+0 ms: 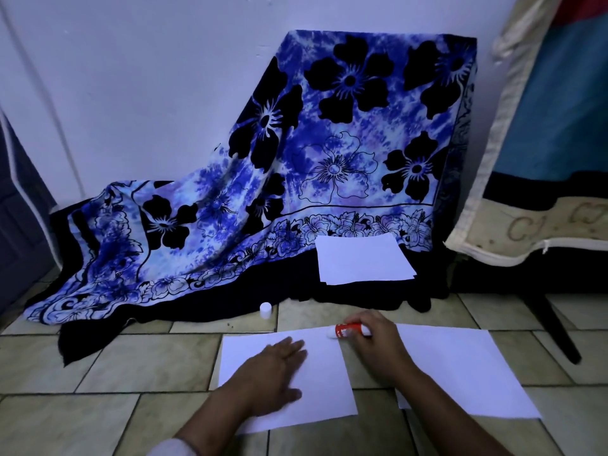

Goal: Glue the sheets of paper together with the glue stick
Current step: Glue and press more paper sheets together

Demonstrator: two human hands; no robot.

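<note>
Two white sheets lie side by side on the tiled floor. My left hand (273, 373) rests flat, fingers straight, on the left sheet (325, 390). My right hand (375, 343) grips an uncapped red glue stick (350, 330), its white tip lying at the top right corner of the left sheet. The right sheet (460, 370) lies partly under my right forearm. The glue stick's white cap (265, 310) stands on the floor beyond the left sheet.
A stack of white paper (362, 261) lies on the dark hem of a blue flowered cloth (296, 159) draped against the wall. A cushioned piece of furniture (526, 232) with a dark leg (556, 327) stands at the right.
</note>
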